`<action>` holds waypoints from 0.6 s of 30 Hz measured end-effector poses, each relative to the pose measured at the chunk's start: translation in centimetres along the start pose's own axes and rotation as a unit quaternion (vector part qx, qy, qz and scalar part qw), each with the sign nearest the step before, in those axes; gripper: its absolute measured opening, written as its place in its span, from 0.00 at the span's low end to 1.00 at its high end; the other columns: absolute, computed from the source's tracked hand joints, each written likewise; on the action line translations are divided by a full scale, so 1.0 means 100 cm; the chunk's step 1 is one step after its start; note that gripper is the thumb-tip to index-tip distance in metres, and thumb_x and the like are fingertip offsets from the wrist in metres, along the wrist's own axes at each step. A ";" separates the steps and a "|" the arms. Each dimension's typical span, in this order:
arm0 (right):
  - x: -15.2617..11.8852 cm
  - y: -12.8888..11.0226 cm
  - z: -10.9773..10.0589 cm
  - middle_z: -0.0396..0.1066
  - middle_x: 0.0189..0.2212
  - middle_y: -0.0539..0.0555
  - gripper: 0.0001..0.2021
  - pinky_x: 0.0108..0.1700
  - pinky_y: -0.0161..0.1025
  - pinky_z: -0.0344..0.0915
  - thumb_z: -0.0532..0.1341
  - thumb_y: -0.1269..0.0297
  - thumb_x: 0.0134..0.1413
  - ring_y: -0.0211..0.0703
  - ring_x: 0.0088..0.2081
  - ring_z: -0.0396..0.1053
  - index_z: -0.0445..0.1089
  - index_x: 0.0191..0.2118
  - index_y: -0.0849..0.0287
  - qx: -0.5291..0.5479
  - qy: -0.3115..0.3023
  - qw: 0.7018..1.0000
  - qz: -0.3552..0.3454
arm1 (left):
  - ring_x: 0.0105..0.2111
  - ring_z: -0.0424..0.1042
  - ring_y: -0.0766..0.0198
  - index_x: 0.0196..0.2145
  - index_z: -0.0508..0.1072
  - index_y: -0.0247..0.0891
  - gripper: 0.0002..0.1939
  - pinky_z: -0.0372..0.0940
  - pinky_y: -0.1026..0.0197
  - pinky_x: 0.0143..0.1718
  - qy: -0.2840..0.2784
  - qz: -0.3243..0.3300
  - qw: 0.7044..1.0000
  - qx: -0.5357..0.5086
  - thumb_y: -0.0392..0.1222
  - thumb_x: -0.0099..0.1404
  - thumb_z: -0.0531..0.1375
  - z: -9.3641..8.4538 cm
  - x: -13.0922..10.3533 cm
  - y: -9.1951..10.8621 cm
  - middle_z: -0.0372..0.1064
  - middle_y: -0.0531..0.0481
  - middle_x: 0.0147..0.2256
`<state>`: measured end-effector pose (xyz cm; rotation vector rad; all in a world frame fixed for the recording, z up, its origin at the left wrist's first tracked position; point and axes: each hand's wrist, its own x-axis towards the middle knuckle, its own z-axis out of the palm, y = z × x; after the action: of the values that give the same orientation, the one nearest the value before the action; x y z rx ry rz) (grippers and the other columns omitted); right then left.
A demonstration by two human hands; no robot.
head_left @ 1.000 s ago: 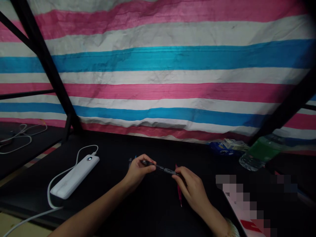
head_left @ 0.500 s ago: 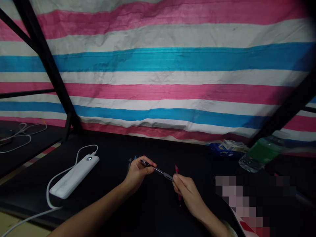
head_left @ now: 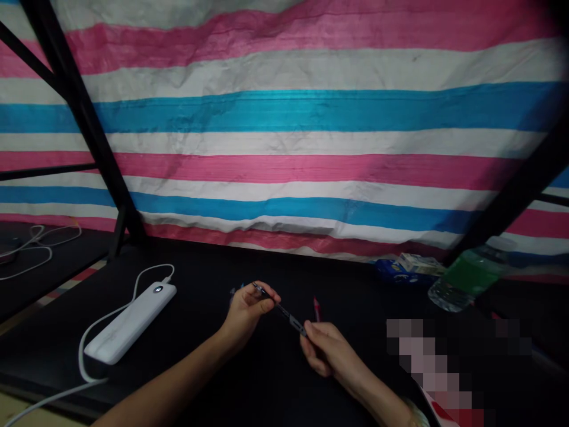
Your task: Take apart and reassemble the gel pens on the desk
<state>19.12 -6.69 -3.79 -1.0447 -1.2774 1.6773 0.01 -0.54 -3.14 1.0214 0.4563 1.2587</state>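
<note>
A dark pen with a grey grip [head_left: 285, 314] slants between my two hands above the black table. My left hand [head_left: 246, 308] pinches its upper left part between thumb and fingers. The lower right end is between the thumb and fingers of my right hand [head_left: 326, 347]. Just behind my right hand, a red pen [head_left: 317, 308] lies on the table, partly covered by that hand. Something small and bluish [head_left: 232, 293] shows behind my left hand, mostly hidden.
A white power bank [head_left: 131, 323] with a white cable lies at the left. At the right are a clear bottle with a green label [head_left: 471, 276] and a blue packet [head_left: 393, 271]. Black metal bars [head_left: 84, 118] stand before a striped sheet [head_left: 284, 110].
My right hand has moved slightly left and down with the pen's lower end, and it now covers the lower part of the red pen. The view has shifted a little.
</note>
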 end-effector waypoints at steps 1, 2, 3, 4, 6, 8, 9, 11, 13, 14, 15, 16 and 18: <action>-0.001 -0.001 0.000 0.53 0.08 0.43 0.31 0.17 0.32 0.39 0.52 0.35 0.55 0.29 0.11 0.43 0.67 0.23 0.61 -0.042 0.012 0.999 -0.021 | 0.36 0.73 0.64 0.33 0.76 0.36 0.13 0.64 0.64 0.40 0.005 -0.007 1.000 -0.014 0.38 0.50 0.72 0.001 0.000 0.001 0.75 0.49 0.31; -0.002 -0.002 0.000 0.56 0.08 0.44 0.32 0.17 0.32 0.40 0.49 0.36 0.57 0.30 0.12 0.45 0.70 0.27 0.63 -0.080 0.031 0.995 -0.044 | 0.37 0.74 0.63 0.38 0.76 0.37 0.16 0.64 0.63 0.41 0.009 -0.014 1.000 -0.025 0.38 0.51 0.72 0.002 0.001 0.003 0.75 0.49 0.32; -0.003 -0.003 0.000 0.57 0.09 0.45 0.33 0.18 0.33 0.42 0.47 0.37 0.59 0.31 0.13 0.47 0.72 0.31 0.64 -0.111 0.054 0.990 -0.068 | 0.37 0.74 0.62 0.43 0.74 0.38 0.19 0.64 0.62 0.41 0.012 -0.020 0.999 -0.031 0.38 0.53 0.71 0.002 0.001 0.005 0.75 0.49 0.33; -0.004 -0.004 -0.001 0.59 0.10 0.45 0.32 0.19 0.33 0.43 0.47 0.38 0.61 0.32 0.14 0.49 0.72 0.35 0.65 -0.132 0.080 0.984 -0.088 | 0.36 0.74 0.63 0.48 0.71 0.39 0.24 0.64 0.62 0.40 0.015 -0.022 0.999 -0.033 0.38 0.54 0.70 0.003 0.001 0.007 0.74 0.49 0.34; -0.005 -0.004 -0.004 0.59 0.12 0.45 0.29 0.20 0.33 0.46 0.47 0.41 0.63 0.33 0.15 0.51 0.72 0.41 0.64 -0.154 0.132 0.971 -0.126 | 0.32 0.73 0.66 0.57 0.63 0.43 0.32 0.64 0.63 0.37 0.022 -0.022 0.999 -0.026 0.38 0.57 0.68 0.003 0.002 0.011 0.74 0.49 0.35; -0.005 -0.004 -0.007 0.59 0.12 0.44 0.27 0.21 0.33 0.48 0.47 0.44 0.64 0.34 0.16 0.52 0.71 0.43 0.63 -0.158 0.165 0.961 -0.153 | 0.29 0.72 0.68 0.60 0.56 0.45 0.35 0.63 0.65 0.34 0.027 -0.021 0.999 -0.015 0.38 0.60 0.67 0.004 0.002 0.014 0.74 0.49 0.35; -0.005 -0.004 -0.009 0.58 0.13 0.44 0.26 0.22 0.33 0.48 0.47 0.45 0.64 0.34 0.16 0.53 0.70 0.43 0.63 -0.156 0.175 0.959 -0.160 | 0.29 0.71 0.68 0.60 0.55 0.45 0.34 0.63 0.65 0.33 0.027 -0.022 0.999 -0.011 0.38 0.60 0.66 0.004 0.002 0.014 0.74 0.49 0.35; -0.005 -0.003 -0.011 0.58 0.13 0.44 0.25 0.21 0.34 0.48 0.47 0.46 0.65 0.34 0.16 0.53 0.70 0.43 0.62 -0.151 0.186 0.957 -0.163 | 0.29 0.71 0.68 0.57 0.57 0.44 0.31 0.63 0.65 0.32 0.022 -0.031 0.999 -0.006 0.38 0.60 0.66 0.004 0.002 0.014 0.74 0.48 0.34; -0.006 -0.003 -0.012 0.58 0.14 0.44 0.24 0.21 0.34 0.48 0.48 0.46 0.65 0.35 0.16 0.53 0.70 0.42 0.62 -0.148 0.192 0.957 -0.162 | 0.28 0.71 0.68 0.55 0.59 0.42 0.29 0.63 0.65 0.32 0.012 -0.040 0.999 -0.005 0.39 0.60 0.67 0.003 0.001 0.012 0.74 0.48 0.34; -0.006 -0.003 -0.012 0.58 0.14 0.44 0.23 0.21 0.34 0.48 0.48 0.46 0.65 0.35 0.16 0.53 0.70 0.42 0.61 -0.149 0.195 0.956 -0.163 | 0.28 0.71 0.68 0.53 0.60 0.42 0.28 0.63 0.65 0.32 0.007 -0.044 0.999 -0.004 0.39 0.59 0.67 0.002 0.001 0.011 0.74 0.48 0.34; -0.006 -0.004 -0.012 0.58 0.14 0.44 0.23 0.22 0.34 0.48 0.48 0.46 0.65 0.35 0.17 0.53 0.70 0.41 0.61 -0.150 0.198 0.955 -0.165 | 0.27 0.71 0.68 0.52 0.61 0.41 0.27 0.63 0.65 0.31 0.003 -0.046 0.999 -0.003 0.39 0.58 0.68 0.002 0.001 0.010 0.74 0.48 0.33; -0.007 -0.004 -0.012 0.58 0.14 0.44 0.23 0.22 0.34 0.49 0.48 0.46 0.65 0.35 0.17 0.53 0.70 0.40 0.61 -0.152 0.201 0.953 -0.167 | 0.27 0.71 0.68 0.50 0.62 0.40 0.26 0.63 0.65 0.31 0.001 -0.048 0.999 -0.002 0.38 0.57 0.68 0.001 0.001 0.009 0.74 0.48 0.33; -0.007 -0.005 -0.011 0.57 0.14 0.44 0.23 0.22 0.34 0.49 0.49 0.46 0.65 0.35 0.17 0.53 0.70 0.39 0.61 -0.154 0.205 0.952 -0.168 | 0.27 0.71 0.68 0.48 0.64 0.39 0.25 0.63 0.64 0.32 0.000 -0.050 0.999 0.000 0.38 0.56 0.69 0.001 0.001 0.008 0.74 0.48 0.32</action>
<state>20.47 -6.88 -3.36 -1.2010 -1.3667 0.9617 -0.37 -0.45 -2.39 0.9863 0.5010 1.1694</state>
